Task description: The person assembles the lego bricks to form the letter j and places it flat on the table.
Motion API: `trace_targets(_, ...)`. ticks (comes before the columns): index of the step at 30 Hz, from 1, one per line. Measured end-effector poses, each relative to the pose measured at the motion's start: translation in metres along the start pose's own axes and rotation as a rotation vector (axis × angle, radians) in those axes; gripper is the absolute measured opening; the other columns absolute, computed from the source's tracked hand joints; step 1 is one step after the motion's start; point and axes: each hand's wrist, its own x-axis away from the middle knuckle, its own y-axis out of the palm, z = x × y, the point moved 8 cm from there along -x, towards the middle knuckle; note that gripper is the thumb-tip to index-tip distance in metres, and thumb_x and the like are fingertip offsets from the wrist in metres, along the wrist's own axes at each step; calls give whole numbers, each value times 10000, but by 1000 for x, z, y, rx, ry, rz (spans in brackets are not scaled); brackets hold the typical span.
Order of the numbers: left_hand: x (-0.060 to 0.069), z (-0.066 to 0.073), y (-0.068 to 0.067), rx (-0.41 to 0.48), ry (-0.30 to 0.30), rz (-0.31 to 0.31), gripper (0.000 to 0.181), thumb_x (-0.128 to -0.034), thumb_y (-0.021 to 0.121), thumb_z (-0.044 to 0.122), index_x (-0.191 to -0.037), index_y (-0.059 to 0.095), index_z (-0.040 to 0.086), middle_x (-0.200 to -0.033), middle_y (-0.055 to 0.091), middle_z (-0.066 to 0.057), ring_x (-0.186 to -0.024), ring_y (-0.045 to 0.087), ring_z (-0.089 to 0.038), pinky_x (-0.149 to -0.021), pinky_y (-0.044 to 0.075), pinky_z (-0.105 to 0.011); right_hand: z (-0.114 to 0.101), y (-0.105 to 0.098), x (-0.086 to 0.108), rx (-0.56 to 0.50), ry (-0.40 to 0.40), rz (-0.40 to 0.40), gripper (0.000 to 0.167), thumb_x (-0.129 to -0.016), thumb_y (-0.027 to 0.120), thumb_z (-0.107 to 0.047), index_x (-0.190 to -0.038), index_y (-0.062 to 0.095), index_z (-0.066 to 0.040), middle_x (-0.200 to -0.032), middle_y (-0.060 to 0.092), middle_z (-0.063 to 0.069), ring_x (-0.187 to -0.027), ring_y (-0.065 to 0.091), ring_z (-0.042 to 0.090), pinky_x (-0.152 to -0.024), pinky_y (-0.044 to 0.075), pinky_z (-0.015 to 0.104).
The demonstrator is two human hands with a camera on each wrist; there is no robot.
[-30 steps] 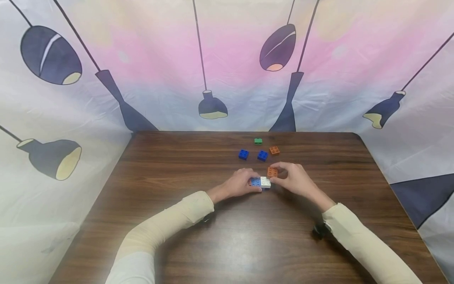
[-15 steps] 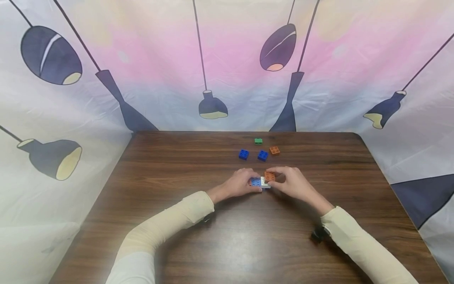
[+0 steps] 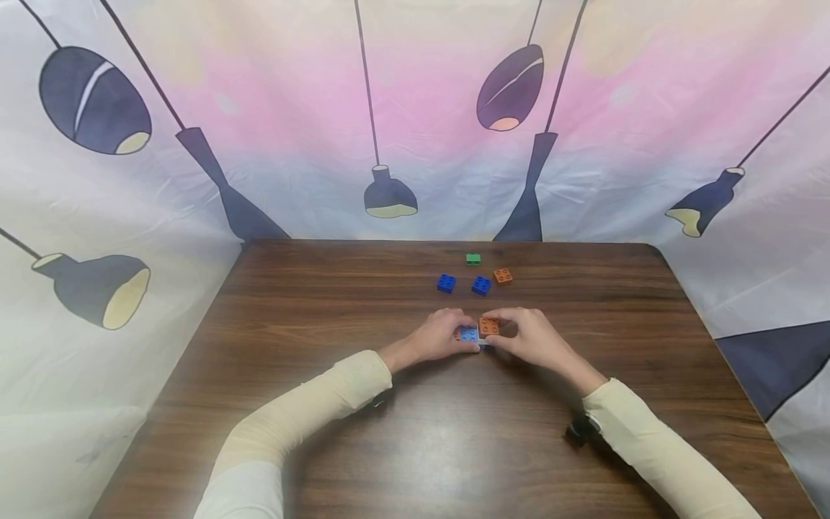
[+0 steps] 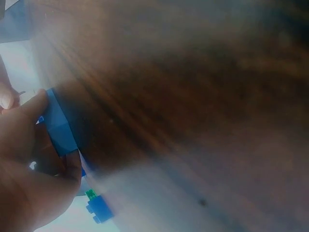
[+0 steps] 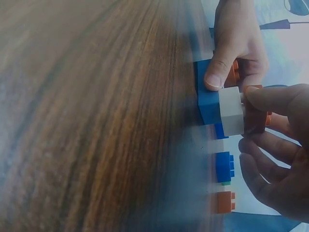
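Note:
My left hand (image 3: 438, 337) grips a light blue brick (image 3: 467, 334) from its left end; an orange piece shows beside its fingers. On the right end of the blue brick sits a white brick (image 5: 231, 111). Between thumb and fingers, my right hand (image 3: 535, 340) pinches an orange brick (image 3: 488, 327) over the white one. In the right wrist view the orange brick lies right at the white brick's studs; whether it is fully seated I cannot tell. The left wrist view shows the left thumb and fingers on the blue brick (image 4: 60, 125).
Beyond the hands, on the wooden table (image 3: 415, 447), lie a blue brick (image 3: 446, 282), another blue brick (image 3: 481, 285), an orange brick (image 3: 502, 275) and a small green brick (image 3: 473, 259). A patterned cloth (image 3: 311, 130) hangs behind the table.
My right hand has moved left and slightly down with the orange brick, from beside the white brick to over it. My left hand has kept its grip and place.

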Motion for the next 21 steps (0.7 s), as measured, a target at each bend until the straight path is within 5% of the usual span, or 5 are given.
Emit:
trace_targets(13, 0, -1, 0, 14, -7, 0, 465, -903, 784, 404, -1246, 721, 96, -1016, 687, -1, -857, 565, -97, -749, 456, -241, 3, 2, -3, -13, 37, -25, 386, -891, 816, -247, -1249, 737, -127, -1217, 729, 122, -918, 691, 186, -743, 562, 373)
trace_targets(21, -3, -2, 2, 13, -2, -8, 468, -905, 780, 415, -1248, 722, 102, -999, 675, 4, -840, 556, -97, -734, 450, -236, 2, 0, -4, 23, 77, -44, 392, -881, 827, -252, -1246, 742, -138, -1246, 719, 119, -956, 670, 200, -808, 555, 432)
